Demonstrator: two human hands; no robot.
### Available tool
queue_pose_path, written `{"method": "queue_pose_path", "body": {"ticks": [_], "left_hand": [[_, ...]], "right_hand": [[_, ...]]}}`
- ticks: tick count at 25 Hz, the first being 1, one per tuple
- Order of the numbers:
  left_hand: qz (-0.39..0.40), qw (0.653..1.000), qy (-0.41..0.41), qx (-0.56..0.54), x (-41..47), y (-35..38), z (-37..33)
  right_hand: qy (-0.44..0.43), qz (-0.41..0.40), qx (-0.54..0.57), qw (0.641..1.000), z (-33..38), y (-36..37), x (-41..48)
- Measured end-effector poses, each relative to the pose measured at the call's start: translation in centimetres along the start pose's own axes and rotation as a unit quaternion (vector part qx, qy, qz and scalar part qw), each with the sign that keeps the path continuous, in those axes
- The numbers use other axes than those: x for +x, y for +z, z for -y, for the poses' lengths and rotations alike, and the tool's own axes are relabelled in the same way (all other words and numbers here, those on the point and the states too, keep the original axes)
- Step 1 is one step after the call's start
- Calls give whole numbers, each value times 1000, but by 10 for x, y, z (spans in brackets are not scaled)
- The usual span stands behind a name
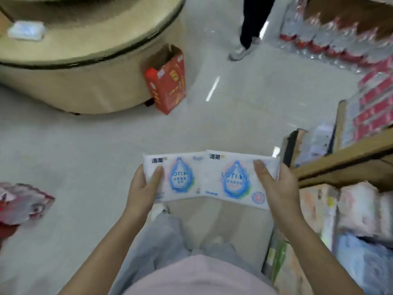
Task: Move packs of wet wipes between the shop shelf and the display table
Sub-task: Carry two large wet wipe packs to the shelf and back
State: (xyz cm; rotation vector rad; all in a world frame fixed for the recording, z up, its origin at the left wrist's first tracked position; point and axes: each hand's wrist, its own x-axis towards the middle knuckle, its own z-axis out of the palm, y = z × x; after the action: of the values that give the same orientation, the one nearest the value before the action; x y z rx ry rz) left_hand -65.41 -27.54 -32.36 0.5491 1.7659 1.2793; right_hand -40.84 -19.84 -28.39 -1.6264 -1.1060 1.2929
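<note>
The left grip (144, 188) clasps the left pack (180, 177) and the right grip (274, 184) the right pack (234, 179), edges meeting between them. With slick wrappers pinned only by thumbs, either might slip before reaching the table (85, 50) ahead.

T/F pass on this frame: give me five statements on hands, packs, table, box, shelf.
1. Left hand and right hand each grip one pack: left pack, right pack. True.
2. The two held packs are stacked. False: they are side by side, edges meeting.
3. A third pack lies on the round display table. True.
4. A box stands on the table. False: the red box is on the floor against the table's side.
5. Shelving is on the person's left. False: the shelf is on the right.
</note>
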Motion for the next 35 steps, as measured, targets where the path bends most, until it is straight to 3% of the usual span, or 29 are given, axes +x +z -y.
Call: {"method": "queue_pose_path", "body": {"ticks": [6,11,16,26,31,35], "left_hand": [[-216,971,-33,-94,41,-175,11],[-279,954,-23,-107,104,-300,-13],[-325,936,-14,-135,189,-377,-43],[-339,925,-81,-152,414,-459,-105],[-305,938,-93,-134,521,-517,-127],[-230,960,-96,-130,619,-573,-144]], "right_hand": [[-47,187,-42,980,43,221,12],[-37,279,-33,959,73,380,4],[-3,323,-27,946,97,496,29],[15,345,-59,936,181,729,171],[38,354,-58,933,210,841,216],[54,339,-40,938,218,930,235]]}}
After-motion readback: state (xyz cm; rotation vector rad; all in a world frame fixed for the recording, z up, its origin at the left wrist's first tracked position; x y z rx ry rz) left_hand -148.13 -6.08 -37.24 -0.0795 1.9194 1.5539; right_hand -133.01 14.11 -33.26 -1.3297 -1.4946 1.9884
